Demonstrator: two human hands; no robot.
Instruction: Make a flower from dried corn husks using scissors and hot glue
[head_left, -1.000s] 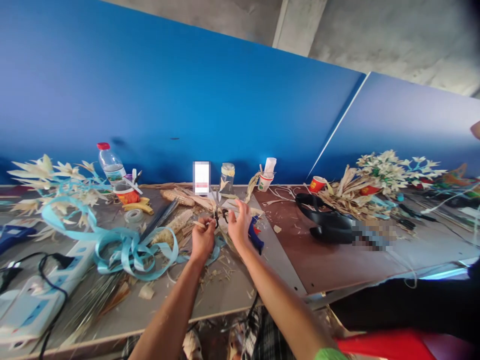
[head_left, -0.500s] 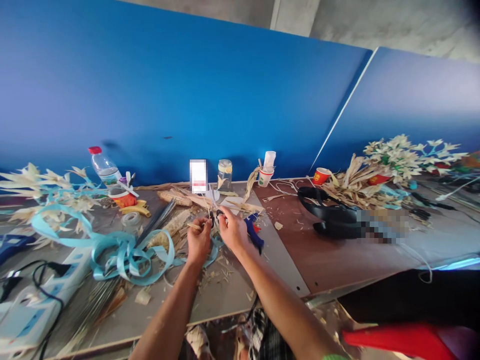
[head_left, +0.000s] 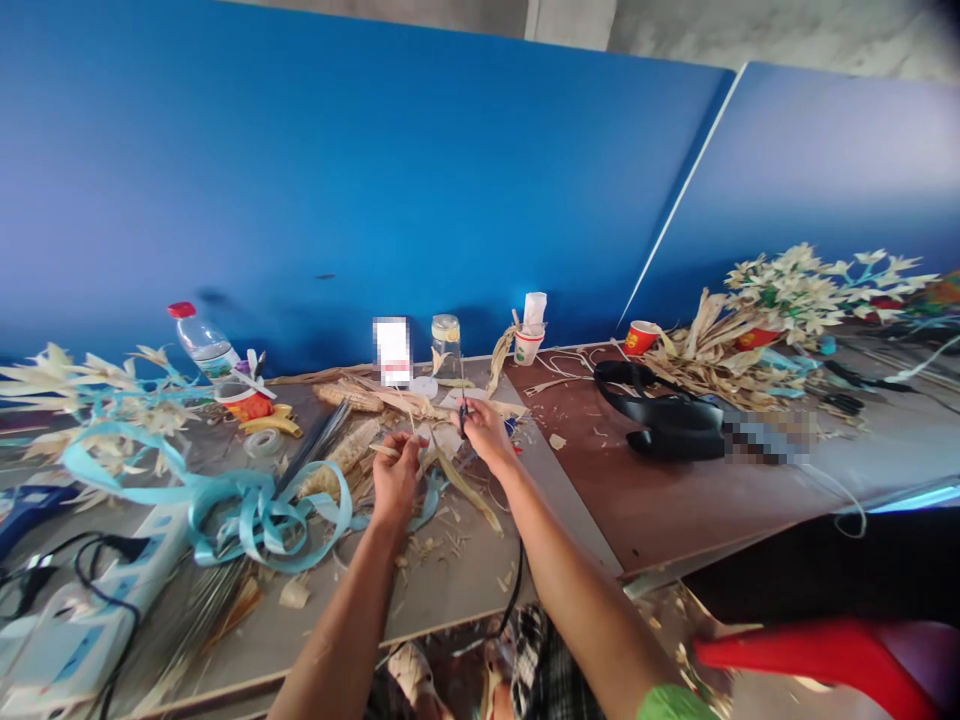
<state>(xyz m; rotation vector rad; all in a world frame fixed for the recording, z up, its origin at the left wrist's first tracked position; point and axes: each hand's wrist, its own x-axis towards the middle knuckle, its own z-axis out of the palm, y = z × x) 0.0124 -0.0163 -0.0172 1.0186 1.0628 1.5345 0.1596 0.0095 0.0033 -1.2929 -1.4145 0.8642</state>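
My left hand [head_left: 397,475] is closed in a pinch on a thin pale strip of corn husk [head_left: 385,450], which sticks out to the left of the fingers. My right hand [head_left: 486,432], a little to the right, grips dark-handled scissors [head_left: 463,418] with the blades pointing away from me. Between the hands and the table edge, a long greenish husk strip [head_left: 472,492] slants downward. Behind my right hand shows a small part of a blue glue gun [head_left: 511,427]. Corn cobs [head_left: 350,397] and loose husks lie just beyond my left hand.
Light-blue ribbon [head_left: 247,515] lies in loops at left, beside thin wires [head_left: 184,605] and a power strip [head_left: 154,560]. A bottle [head_left: 204,340], a glass jar [head_left: 445,345] and paper cups [head_left: 529,347] stand toward the blue partition. A black headset-like object [head_left: 667,420] lies at right.
My hands have moved apart, the right one shifting right and away with the scissors. The greenish husk strip now shows between them, and my right hand now covers most of the glue gun.
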